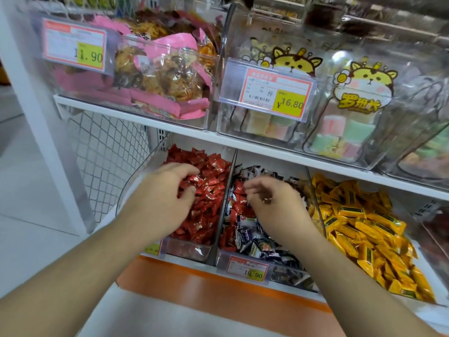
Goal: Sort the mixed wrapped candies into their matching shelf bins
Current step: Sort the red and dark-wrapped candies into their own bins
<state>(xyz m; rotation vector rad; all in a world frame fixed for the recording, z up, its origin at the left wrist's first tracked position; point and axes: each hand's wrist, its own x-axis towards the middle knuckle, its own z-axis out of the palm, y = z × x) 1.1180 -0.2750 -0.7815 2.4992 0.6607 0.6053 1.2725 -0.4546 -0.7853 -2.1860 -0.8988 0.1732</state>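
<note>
At a shop shelf, the left hand (pixel 167 193) grips red candies (pixel 206 190) over their bin; the right hand (pixel 272 205), loosely curled and seemingly empty, should pick strays (pixel 239 207) from the dark-wrapped bin (pixel 245 262) singly.

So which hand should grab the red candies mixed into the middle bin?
Probably the right hand: it hovers over the red strays there. The left hand is over the red bin.

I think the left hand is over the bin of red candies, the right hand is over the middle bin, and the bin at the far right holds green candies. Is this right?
One detail is wrong. The head view shows that the far right bin holds yellow candies, not green. The rest stands: the left hand is over the bin of red candies, and the right hand is over the middle bin.
</note>
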